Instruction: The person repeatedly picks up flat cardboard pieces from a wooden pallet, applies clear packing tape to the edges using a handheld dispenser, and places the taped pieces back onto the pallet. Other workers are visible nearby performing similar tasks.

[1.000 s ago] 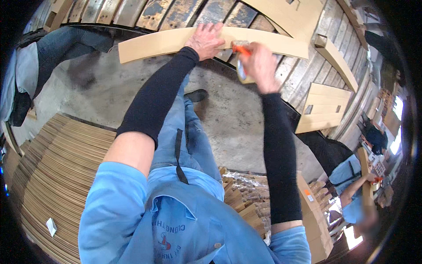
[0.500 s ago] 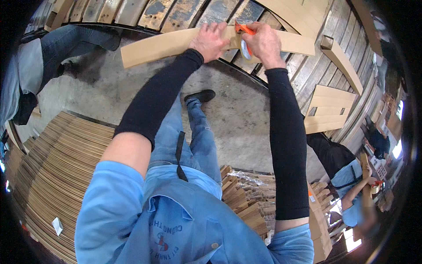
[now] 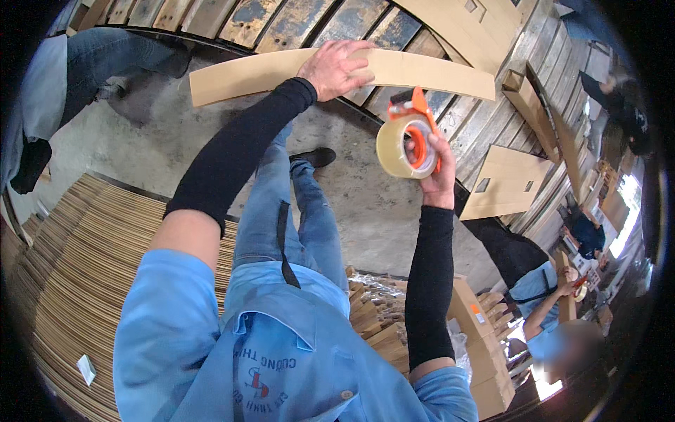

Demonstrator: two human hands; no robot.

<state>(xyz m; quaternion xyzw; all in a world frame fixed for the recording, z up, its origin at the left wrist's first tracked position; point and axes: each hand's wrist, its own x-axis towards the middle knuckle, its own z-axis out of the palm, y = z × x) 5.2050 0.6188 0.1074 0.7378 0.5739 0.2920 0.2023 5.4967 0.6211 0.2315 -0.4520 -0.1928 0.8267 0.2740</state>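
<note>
A long, narrow tan cardboard piece (image 3: pixel 246 76) lies across the front edge of the slatted wooden table. My left hand (image 3: pixel 336 69) rests on top of it near its middle, fingers spread over the surface. Below the cardboard and apart from it, my right hand (image 3: pixel 437 169) grips an orange tape dispenser (image 3: pixel 422 105). A wide roll of clear yellowish tape (image 3: pixel 395 149) sits on the dispenser, and my fingers come round behind the roll. The dispenser's dark front end points up toward the cardboard.
Flat cardboard with cutouts (image 3: pixel 505 184) and a folded cardboard piece (image 3: pixel 531 112) lie on the slatted table (image 3: pixel 288 27) at right. A tall stack of cardboard sheets (image 3: pixel 119 267) stands at lower left. Co-workers are at far left (image 3: pixel 91 77) and lower right (image 3: pixel 534 281).
My right hand has pulled the tape dispenser off the cardboard, down toward me and slightly right. The left hand has stayed on the cardboard. At right, another cardboard piece has swung into view.
</note>
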